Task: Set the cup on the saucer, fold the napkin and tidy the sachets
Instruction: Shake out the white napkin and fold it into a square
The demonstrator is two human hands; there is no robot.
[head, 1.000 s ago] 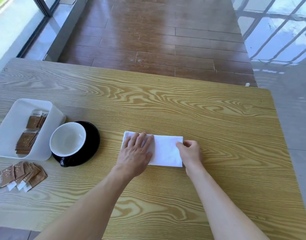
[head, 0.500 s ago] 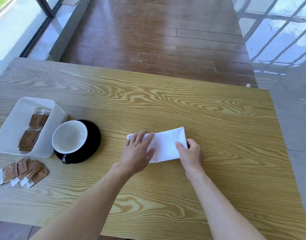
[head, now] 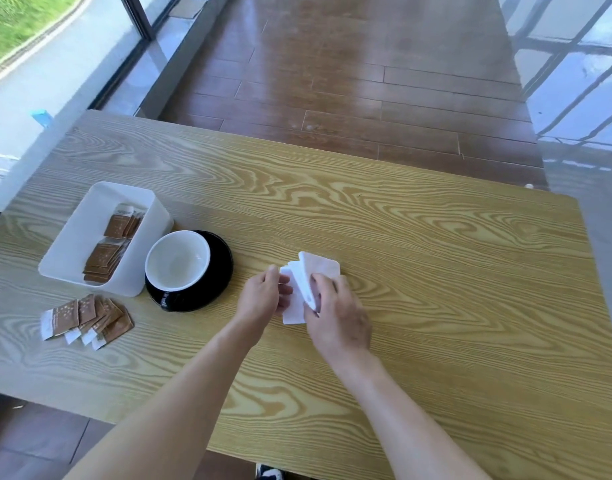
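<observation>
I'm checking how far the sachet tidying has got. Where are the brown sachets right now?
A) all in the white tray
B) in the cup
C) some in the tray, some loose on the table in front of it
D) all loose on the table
C: brown sachets lie inside the white tray, and a fanned group of loose sachets lies on the table in front of it.

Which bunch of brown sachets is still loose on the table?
The fanned sachets at the near left edge, lying on bare wood; the other two stacks sit inside the white tray.
</observation>
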